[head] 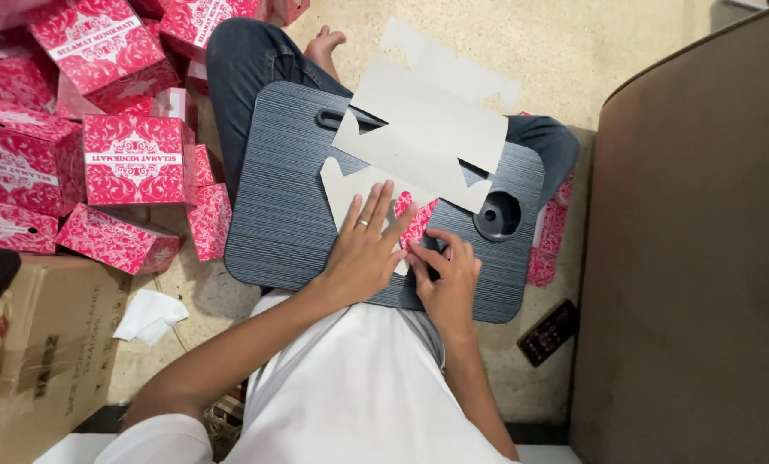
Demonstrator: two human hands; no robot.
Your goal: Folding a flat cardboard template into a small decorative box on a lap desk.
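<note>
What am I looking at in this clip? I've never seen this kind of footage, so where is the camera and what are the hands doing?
There is no machine here. One camera sits on a person's head and looks down at their own lap. They sit on the floor with a dark lap tray across their legs. On it lies a flat, unfolded piece of grey cardboard whose red patterned side shows at one flap. The left hand presses flat on the card; the right hand pinches its edge with the fingers. Finished red patterned boxes are piled at the left, with a brown carton below them and a phone on the floor.
</note>
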